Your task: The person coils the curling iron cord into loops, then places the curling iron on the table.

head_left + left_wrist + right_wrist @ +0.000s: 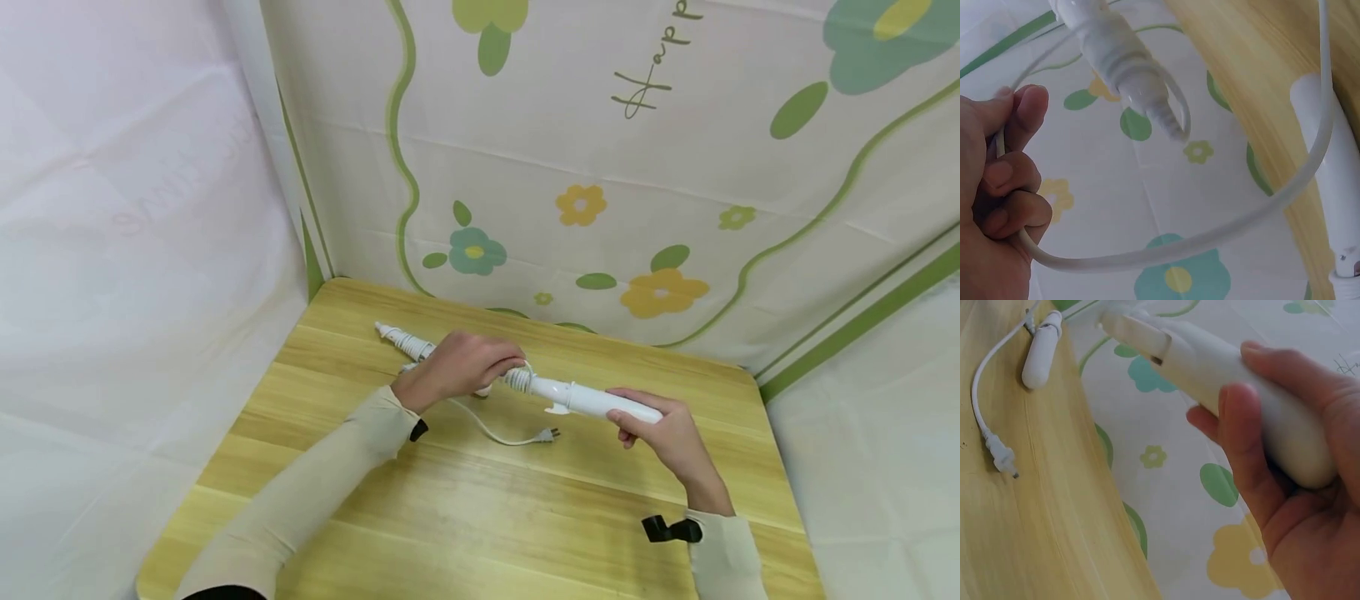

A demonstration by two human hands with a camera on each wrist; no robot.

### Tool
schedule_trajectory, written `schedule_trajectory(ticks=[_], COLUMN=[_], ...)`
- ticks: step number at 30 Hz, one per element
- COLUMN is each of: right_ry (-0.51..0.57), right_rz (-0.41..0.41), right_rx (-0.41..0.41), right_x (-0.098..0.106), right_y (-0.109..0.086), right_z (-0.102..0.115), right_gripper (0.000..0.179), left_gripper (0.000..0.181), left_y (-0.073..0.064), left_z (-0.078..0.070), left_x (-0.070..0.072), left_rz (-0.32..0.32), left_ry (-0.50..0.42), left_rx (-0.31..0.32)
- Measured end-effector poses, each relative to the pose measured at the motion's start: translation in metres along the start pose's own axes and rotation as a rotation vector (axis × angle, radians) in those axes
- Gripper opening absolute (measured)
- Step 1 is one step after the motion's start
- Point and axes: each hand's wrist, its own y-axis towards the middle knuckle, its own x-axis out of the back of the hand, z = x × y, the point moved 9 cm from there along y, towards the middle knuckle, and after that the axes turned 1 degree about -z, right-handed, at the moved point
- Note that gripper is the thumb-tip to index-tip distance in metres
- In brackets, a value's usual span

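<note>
A white curling iron (600, 402), with a small lever at its side and cord wound round one end, is held at a slant above the table. Its thick rounded end lies in my right hand (671, 433), thumb and fingers wrapped round it. Beside the wound end my left hand (468, 362) pinches the white cord (1110, 261), which loops below the fingers in the left wrist view. Behind that hand a second white curling iron (405, 342) lies on the table, its cord also wound on; my left hand covers its middle in the head view.
A two-pin plug (546, 435) on a short curve of cord lies on the wooden table (465, 508), nearer to me than the hands. Cloth screens with printed flowers (577, 204) stand at the back and sides of the table.
</note>
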Motion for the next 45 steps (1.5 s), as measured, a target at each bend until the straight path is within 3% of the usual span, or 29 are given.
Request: schedule_trajectory(ticks=[9, 19, 25, 30, 33, 36, 39, 45], right_ry=[0.106, 0.264, 0.368, 0.47, 0.545, 0.579, 0.561, 0.554], right_rz=[0.144, 0.209, 0.2, 0.197, 0.179, 0.141, 0.081, -0.018], right_rx=[0.104, 0.229, 0.298, 0.376, 0.406, 0.409, 0.374, 0.284], right_x=[-0.011, -0.01, -0.004, -0.002, -0.001, 0.0, 0.002, 0.006], right_y=[-0.008, -0.014, -0.014, -0.014, -0.013, -0.013, -0.01, -0.004], right_z=[0.012, 0.033, 0.038, 0.044, 0.047, 0.048, 0.046, 0.044], right_gripper=[0.033, 0.04, 0.049, 0.044, 0.039, 0.036, 0.037, 0.037], left_gripper=[0.02, 0.02, 0.018, 0.017, 0.015, 0.019, 0.021, 0.03], left_y=[0.003, 0.004, 0.004, 0.0, -0.004, -0.007, -0.007, -0.005], left_z=[0.008, 0.011, 0.007, -0.001, -0.004, -0.003, -0.004, -0.007], left_x=[0.004, -0.013, -0.022, -0.03, -0.04, -0.051, -0.055, -0.052], left_rz=[0.019, 0.131, 0.079, 0.052, 0.063, 0.092, 0.063, -0.011], left_ry=[-0.11, -0.408, -0.518, -0.653, -0.708, -0.86, -0.933, -0.806], left_rx=[-0.028, 0.01, -0.023, -0.04, 0.007, 0.149, 0.249, 0.298])
